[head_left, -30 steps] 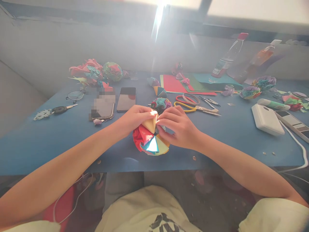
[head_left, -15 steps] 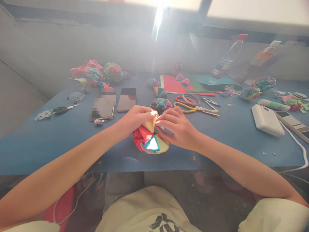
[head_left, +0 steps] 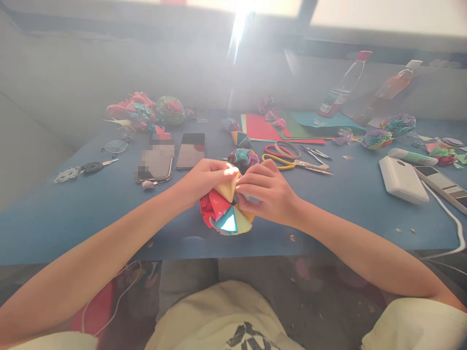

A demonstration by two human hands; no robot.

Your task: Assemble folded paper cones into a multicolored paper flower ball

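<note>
A multicoloured folded-paper ball [head_left: 224, 214] with red, yellow, blue and green segments rests near the front edge of the blue table [head_left: 73, 214]. My left hand [head_left: 206, 181] is curled over its upper left, fingers closed on a yellow paper flap. My right hand [head_left: 268, 192] grips the ball's upper right, its fingertips pinching the same flap beside my left fingers. The far side of the ball is hidden behind both hands.
Just behind my hands lie a small paper flower [head_left: 243, 158] and yellow and red scissors [head_left: 292, 158]. Two phones [head_left: 190, 149] sit at mid-left, coloured paper sheets [head_left: 277, 127] and bottles [head_left: 343, 87] at the back, a white power bank [head_left: 403, 179] at the right.
Both hands stay pinched on the paper ball; the ball has turned slightly between the fingers. Nothing else on the table has moved.
</note>
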